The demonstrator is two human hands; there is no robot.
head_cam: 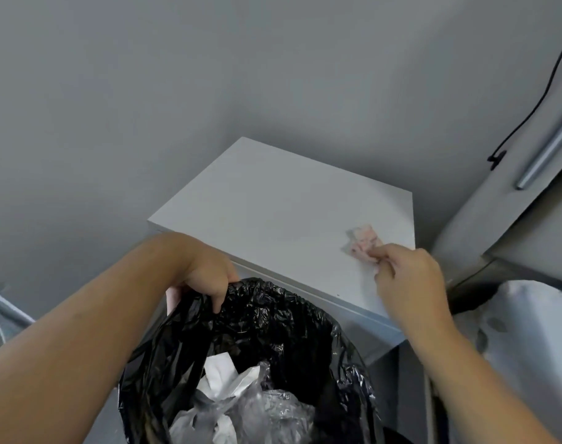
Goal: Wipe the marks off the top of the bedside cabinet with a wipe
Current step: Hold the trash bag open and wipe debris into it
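Your left hand [206, 277] is closed over the far rim of the black bin bag [250, 334], holding it up against the front edge of the bedside cabinet [273, 200], with crumpled white paper and clear plastic lying inside. Across to the right, the cabinet's white top looks largely clean from here; any faint marks are too slight to tell. Your right hand [411, 277] is the nearer one to the wipe [364, 243]: thumb and fingertips pinch its near edge, and the rest lies crumpled on the top near the front right corner, just up and left of your knuckles. It looks white with pinkish staining, wadded rather than flat, with no clear long axis. The bag's mouth sits down and left of the wipe, so I judge the coming move is a lift and carry that way.
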